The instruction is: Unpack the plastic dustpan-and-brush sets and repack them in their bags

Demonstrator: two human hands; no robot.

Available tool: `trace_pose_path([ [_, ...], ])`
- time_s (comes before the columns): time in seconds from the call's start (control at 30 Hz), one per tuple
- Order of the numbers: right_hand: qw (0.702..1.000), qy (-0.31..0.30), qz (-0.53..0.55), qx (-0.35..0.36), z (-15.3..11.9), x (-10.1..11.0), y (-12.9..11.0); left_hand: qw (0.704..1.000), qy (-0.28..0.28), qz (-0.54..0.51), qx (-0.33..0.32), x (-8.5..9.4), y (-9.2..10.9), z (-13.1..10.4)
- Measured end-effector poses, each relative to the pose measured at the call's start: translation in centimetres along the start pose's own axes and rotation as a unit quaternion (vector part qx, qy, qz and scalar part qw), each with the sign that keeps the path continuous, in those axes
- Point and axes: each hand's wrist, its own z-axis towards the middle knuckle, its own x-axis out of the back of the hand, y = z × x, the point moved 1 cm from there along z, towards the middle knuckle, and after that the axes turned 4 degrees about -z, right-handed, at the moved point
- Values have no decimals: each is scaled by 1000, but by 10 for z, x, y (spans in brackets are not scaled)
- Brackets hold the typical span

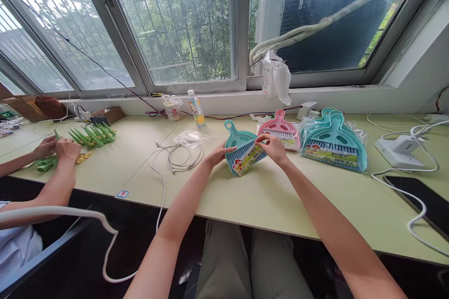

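A teal dustpan [238, 138] with a blue-bristled brush and a printed label [248, 158] lies over the table in front of me. My left hand [218, 154] grips the dustpan's left edge. The fingers of my right hand [271, 146] pinch the upper right end of the label and brush. Just behind my right hand sits a pink dustpan set [279, 126] in clear wrap. Further right is a stack of wrapped teal dustpan sets [335, 145].
A bottle [196, 108], a coiled white cable [184, 156] and crumpled plastic [191, 137] are left of the dustpan. At right are a power strip [399, 152] and a phone [421, 201]. At far left, another person's hands [61, 148] handle green items.
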Motion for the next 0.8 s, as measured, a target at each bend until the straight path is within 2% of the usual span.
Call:
trace_pose_path([
  [0.1,998,41,-17,-39,-1,-2,6,999,-29,32,-3,-5,1,-1],
  [0.2,995,37,-62,-66,-3,-1,5,998,-44,43,-16,-8,3,-2],
  [0.33,990,32,-105,-88,-5,4,-2,998,-40,36,-41,-10,5,-3],
  [0.43,990,29,-115,-79,-7,4,-5,998,-25,26,-53,-9,5,-2],
  [0.53,989,48,-135,-45,-12,0,-7,998,-6,17,-64,-6,2,0],
  [0.63,981,112,-160,2,-15,1,-20,997,6,8,-76,-3,-1,3],
  [0.73,968,192,-123,101,-28,16,-59,996,17,-2,-88,2,-1,3],
  [0.8,941,267,-58,200,-54,38,-97,996,26,-7,-89,7,0,3],
])
